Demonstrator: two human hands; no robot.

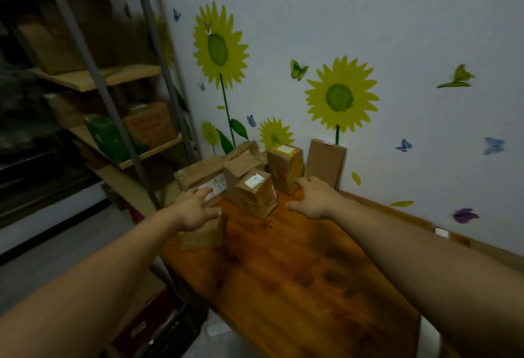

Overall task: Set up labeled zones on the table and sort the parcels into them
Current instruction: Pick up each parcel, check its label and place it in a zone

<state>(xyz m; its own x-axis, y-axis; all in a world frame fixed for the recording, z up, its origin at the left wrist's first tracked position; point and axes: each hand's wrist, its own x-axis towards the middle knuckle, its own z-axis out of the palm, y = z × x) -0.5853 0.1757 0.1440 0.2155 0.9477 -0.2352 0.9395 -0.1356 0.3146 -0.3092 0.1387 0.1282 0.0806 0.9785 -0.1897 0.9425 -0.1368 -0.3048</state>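
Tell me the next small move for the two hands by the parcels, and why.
Probably bring both hands in onto the taped parcel and slide it down the table toward the person. The left hand and right hand are open on either side of it, holding nothing, and the parcel pile behind it sits bunched by the wall, unsorted.

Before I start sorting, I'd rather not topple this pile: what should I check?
1. Hands free: ok; left hand and right hand are open, holding nothing.
2. Labeled zones: not ok; none shows on the table.
3. Parcel labels readable: cannot tell; the small taped box has a blurred label.
4. Tall box steady: cannot tell; it stands on end by the wall.
5. Flat parcel: not ok; it lies at the table's left edge, below the left hand.
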